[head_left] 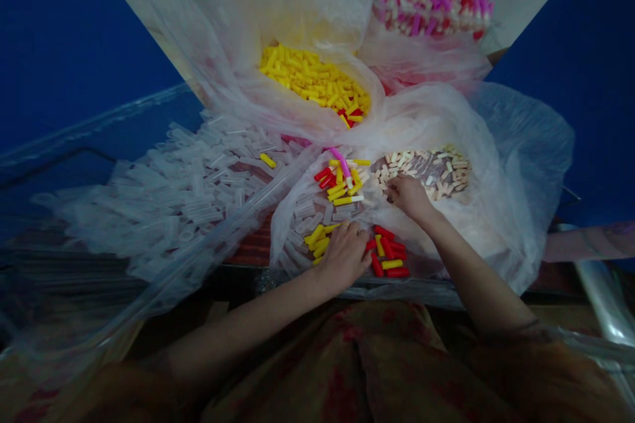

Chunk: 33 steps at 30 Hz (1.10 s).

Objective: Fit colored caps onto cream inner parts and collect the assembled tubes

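My left hand (343,254) rests knuckles up on a small heap of yellow and red plastic caps (387,258) at the near edge of the plastic sheet; its fingers curl down into the caps, and what they grip is hidden. My right hand (407,195) reaches forward to the edge of a pile of cream-white caps (436,168) lying in a clear plastic bag, fingers bent and pinched among them. Between the hands sits a mixed cluster of yellow, red and pink caps (342,182).
A big heap of clear plastic tubes (183,185) fills the left. An open bag of yellow caps (317,82) lies at the back centre, and a bag of pink, red and white pieces (431,0) at the back right. Crumpled plastic (526,165) hangs on the right.
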### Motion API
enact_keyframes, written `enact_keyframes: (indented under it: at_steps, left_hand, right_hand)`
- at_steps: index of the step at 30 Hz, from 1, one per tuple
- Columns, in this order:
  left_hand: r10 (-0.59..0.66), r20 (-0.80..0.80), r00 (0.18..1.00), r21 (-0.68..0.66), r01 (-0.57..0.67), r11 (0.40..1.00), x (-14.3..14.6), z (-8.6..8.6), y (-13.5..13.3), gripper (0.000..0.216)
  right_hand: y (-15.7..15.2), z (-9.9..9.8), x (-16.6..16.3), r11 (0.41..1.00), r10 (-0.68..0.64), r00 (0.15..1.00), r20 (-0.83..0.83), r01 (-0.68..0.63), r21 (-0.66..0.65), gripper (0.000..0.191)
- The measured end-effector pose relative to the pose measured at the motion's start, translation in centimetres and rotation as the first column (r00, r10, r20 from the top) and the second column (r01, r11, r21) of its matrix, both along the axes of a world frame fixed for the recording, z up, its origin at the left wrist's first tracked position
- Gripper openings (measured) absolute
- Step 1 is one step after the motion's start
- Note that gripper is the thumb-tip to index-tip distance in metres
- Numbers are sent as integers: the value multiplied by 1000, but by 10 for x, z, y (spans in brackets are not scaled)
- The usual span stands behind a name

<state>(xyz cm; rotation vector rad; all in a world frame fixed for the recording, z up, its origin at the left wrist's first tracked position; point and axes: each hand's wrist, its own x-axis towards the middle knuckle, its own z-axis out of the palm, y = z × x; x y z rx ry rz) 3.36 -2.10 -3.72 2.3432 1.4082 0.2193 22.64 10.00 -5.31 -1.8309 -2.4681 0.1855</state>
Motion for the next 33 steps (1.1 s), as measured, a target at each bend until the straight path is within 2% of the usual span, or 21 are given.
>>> enact_keyframes:
  at_steps: [2,5,6,8,10,11,13,15,17,20,24,28,33]
  left_hand:
    - [80,209,975,-62,-69,996,-7,-3,11,12]
    - [191,521,832,-211,-91,973,-18,-9,28,11]
    - [202,599,775,-235,-71,969,-21,-11,33,12]
    - [206,691,693,-248,-41,968,-26,-13,40,13]
    - [211,718,663,-250,-37,967,-28,-13,43,13]
    - [215,724,656,-248,-42,968,-28,-12,44,12]
    - [209,740,639,-242,-36,970,-28,-9,43,10]
    - [194,759,621,-238,-13,971,-27,-6,43,11]
    - [183,764,618,-233,0,973,-27,-6,42,14]
    - [193,747,636,-224,-32,974,-26,-7,41,14]
    - [213,689,693,-215,-84,973,-23,-6,33,10]
    - [176,674,718,-194,-58,979,-21,-3,25,7]
    - [193,613,766,-216,-73,974,-19,-7,21,5]
  right_hand:
    - [1,-2,2,1000,-7,999,-49,7,12,18]
    - [-7,-1,5,998,-60,958,-279,64,6,15]
    - [-12,2,5,996,-81,909,-409,85,-7,15]
    - [-26,10,2,997,-72,748,-659,66,-35,19]
    - [-42,22,-3,999,9,609,-793,-40,-19,23]
    - [-49,28,-5,995,64,577,-814,-103,5,23]
    - [-61,38,-9,979,165,579,-798,-197,60,20]
    - [-68,43,-11,965,238,614,-752,-237,113,18]
    - [-71,44,-13,954,286,643,-711,-261,147,17]
    - [-73,40,-14,936,341,639,-689,-302,183,19]
    - [-78,37,-17,928,364,627,-689,-311,206,23]
    - [-84,38,-16,931,346,643,-684,-325,165,25]
    - [-89,31,-14,930,352,670,-653,-331,161,25]
